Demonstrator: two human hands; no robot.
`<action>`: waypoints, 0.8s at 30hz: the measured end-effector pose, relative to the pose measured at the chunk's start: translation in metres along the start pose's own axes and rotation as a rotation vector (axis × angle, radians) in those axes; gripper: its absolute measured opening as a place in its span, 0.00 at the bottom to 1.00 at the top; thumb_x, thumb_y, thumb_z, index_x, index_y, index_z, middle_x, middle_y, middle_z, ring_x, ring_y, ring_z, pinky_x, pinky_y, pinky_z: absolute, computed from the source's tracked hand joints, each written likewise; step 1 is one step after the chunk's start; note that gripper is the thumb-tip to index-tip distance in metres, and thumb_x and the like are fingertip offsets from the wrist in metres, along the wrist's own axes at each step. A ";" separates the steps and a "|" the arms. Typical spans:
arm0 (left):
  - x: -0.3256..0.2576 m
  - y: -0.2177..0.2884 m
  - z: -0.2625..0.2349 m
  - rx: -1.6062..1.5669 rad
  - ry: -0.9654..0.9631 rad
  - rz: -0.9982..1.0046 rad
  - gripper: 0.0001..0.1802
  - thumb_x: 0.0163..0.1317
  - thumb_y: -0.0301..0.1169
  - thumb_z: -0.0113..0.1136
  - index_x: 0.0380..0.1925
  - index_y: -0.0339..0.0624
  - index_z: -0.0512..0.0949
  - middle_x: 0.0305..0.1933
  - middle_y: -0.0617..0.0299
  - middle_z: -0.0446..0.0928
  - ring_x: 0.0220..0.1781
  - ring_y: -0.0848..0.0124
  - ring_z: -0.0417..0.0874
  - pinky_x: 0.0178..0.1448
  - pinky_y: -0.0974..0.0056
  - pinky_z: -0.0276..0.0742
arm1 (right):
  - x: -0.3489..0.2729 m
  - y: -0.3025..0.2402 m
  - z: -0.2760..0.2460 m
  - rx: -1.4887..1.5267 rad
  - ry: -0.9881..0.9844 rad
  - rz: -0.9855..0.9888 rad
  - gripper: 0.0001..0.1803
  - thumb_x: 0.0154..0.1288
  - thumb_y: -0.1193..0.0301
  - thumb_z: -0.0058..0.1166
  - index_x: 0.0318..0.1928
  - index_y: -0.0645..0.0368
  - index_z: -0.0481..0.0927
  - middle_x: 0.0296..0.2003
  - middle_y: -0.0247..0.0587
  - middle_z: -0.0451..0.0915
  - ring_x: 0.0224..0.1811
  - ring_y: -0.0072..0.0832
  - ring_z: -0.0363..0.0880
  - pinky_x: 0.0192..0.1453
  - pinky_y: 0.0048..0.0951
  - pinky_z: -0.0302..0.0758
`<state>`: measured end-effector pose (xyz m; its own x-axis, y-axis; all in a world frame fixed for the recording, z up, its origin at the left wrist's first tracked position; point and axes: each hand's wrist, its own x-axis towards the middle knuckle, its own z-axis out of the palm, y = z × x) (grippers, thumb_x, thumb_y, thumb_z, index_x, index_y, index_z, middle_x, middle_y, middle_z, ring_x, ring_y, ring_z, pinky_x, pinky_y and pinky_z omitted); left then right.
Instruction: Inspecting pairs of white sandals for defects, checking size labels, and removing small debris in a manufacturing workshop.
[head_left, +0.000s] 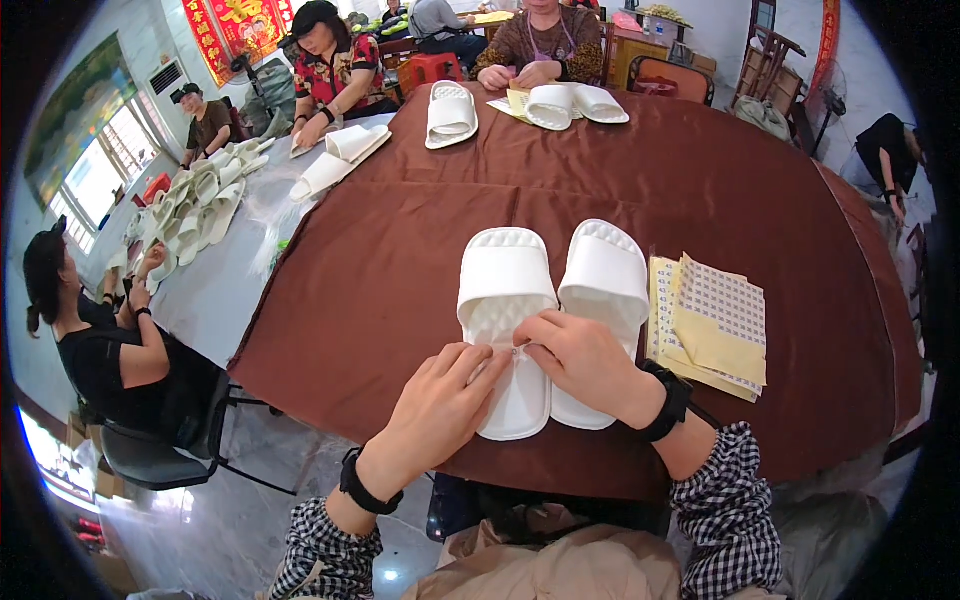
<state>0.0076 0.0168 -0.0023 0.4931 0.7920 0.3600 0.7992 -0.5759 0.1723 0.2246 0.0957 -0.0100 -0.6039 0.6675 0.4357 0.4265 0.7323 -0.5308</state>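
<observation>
Two white slide slippers lie side by side on the table, toes pointing away from me. Over the insole of the left slipper (506, 275) my hands meet at the fingertips. My left hand (432, 402) rests on that slipper's left edge, fingers bent and pressed together, its thumb hidden. A tiny sticker (515, 352) with a dark mark shows between the fingertips. My right hand (592, 368) pinches at it with thumb and forefinger, partly covering the right slipper (605, 268). Just right of the slippers, yellow-backed sticker sheets (720, 315) lie in a loose stack.
A brown cloth covers the round table (400, 250). More white slippers (452, 115) stand along its far edge. On the side table at left is a heap of slippers (205, 195). Several people sit around, one in black (130, 340) at near left beside a chair (165, 450).
</observation>
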 end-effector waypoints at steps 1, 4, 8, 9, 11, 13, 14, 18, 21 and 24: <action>0.000 0.000 0.001 -0.004 0.001 0.000 0.30 0.61 0.26 0.65 0.66 0.41 0.76 0.59 0.54 0.77 0.60 0.55 0.79 0.63 0.53 0.79 | 0.000 0.000 -0.001 -0.002 -0.003 0.002 0.08 0.68 0.76 0.58 0.47 0.58 0.83 0.40 0.45 0.84 0.41 0.45 0.85 0.44 0.41 0.81; 0.001 0.001 0.001 0.030 -0.005 0.011 0.30 0.61 0.26 0.66 0.65 0.41 0.77 0.58 0.55 0.76 0.60 0.56 0.78 0.63 0.54 0.79 | -0.001 0.001 -0.003 -0.007 -0.001 -0.041 0.07 0.68 0.75 0.56 0.45 0.55 0.83 0.38 0.44 0.83 0.41 0.47 0.85 0.44 0.45 0.82; 0.002 0.000 0.000 0.060 0.000 0.026 0.28 0.60 0.27 0.66 0.62 0.39 0.78 0.57 0.57 0.75 0.59 0.58 0.78 0.60 0.56 0.80 | -0.003 0.005 -0.004 -0.076 -0.020 -0.133 0.10 0.64 0.75 0.57 0.46 0.55 0.85 0.39 0.41 0.84 0.41 0.42 0.86 0.44 0.40 0.83; 0.002 0.000 0.000 0.083 0.015 0.041 0.26 0.60 0.28 0.66 0.60 0.37 0.79 0.56 0.58 0.76 0.58 0.59 0.78 0.58 0.58 0.80 | -0.004 0.006 -0.004 -0.106 -0.030 -0.176 0.11 0.63 0.75 0.57 0.46 0.55 0.85 0.40 0.40 0.84 0.42 0.40 0.87 0.45 0.39 0.84; 0.001 0.000 -0.001 0.055 -0.001 0.021 0.28 0.59 0.27 0.66 0.62 0.39 0.78 0.57 0.56 0.76 0.59 0.57 0.78 0.61 0.56 0.80 | -0.007 0.005 -0.002 -0.177 -0.022 -0.212 0.11 0.62 0.75 0.58 0.45 0.56 0.85 0.41 0.38 0.84 0.44 0.37 0.86 0.45 0.36 0.84; 0.000 0.001 -0.002 0.025 -0.020 0.005 0.29 0.59 0.25 0.66 0.63 0.40 0.78 0.58 0.55 0.76 0.60 0.56 0.78 0.63 0.54 0.79 | -0.009 0.001 -0.001 -0.247 -0.013 -0.243 0.11 0.60 0.74 0.58 0.44 0.56 0.85 0.41 0.36 0.84 0.45 0.35 0.86 0.45 0.34 0.85; 0.001 0.001 -0.002 0.025 -0.025 -0.002 0.29 0.58 0.25 0.66 0.63 0.40 0.78 0.58 0.55 0.76 0.60 0.55 0.78 0.63 0.54 0.79 | -0.009 0.000 -0.001 -0.290 -0.038 -0.248 0.14 0.60 0.75 0.58 0.46 0.57 0.86 0.43 0.35 0.85 0.46 0.34 0.86 0.46 0.33 0.85; 0.008 0.002 0.000 0.034 -0.038 0.006 0.28 0.58 0.23 0.65 0.61 0.39 0.79 0.56 0.54 0.77 0.59 0.54 0.78 0.63 0.54 0.79 | -0.015 0.005 0.002 -0.396 -0.070 -0.227 0.16 0.60 0.74 0.58 0.49 0.57 0.85 0.43 0.34 0.83 0.47 0.32 0.84 0.47 0.32 0.85; 0.015 0.001 0.004 0.002 -0.050 0.005 0.28 0.55 0.19 0.62 0.59 0.38 0.80 0.56 0.52 0.77 0.59 0.51 0.79 0.63 0.53 0.79 | -0.020 0.014 0.013 -0.453 -0.030 -0.227 0.14 0.60 0.71 0.57 0.47 0.60 0.85 0.42 0.36 0.82 0.47 0.33 0.83 0.49 0.32 0.84; 0.007 0.002 -0.005 -0.003 -0.036 -0.023 0.26 0.55 0.18 0.60 0.58 0.36 0.81 0.56 0.50 0.77 0.59 0.49 0.78 0.63 0.51 0.79 | -0.016 0.007 0.026 -0.429 -0.016 -0.245 0.12 0.60 0.71 0.57 0.44 0.61 0.85 0.42 0.36 0.81 0.48 0.32 0.82 0.49 0.32 0.83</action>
<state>0.0108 0.0207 0.0049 0.4864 0.8121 0.3224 0.8097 -0.5576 0.1830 0.2199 0.0867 -0.0390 -0.7295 0.4694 0.4975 0.5076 0.8590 -0.0660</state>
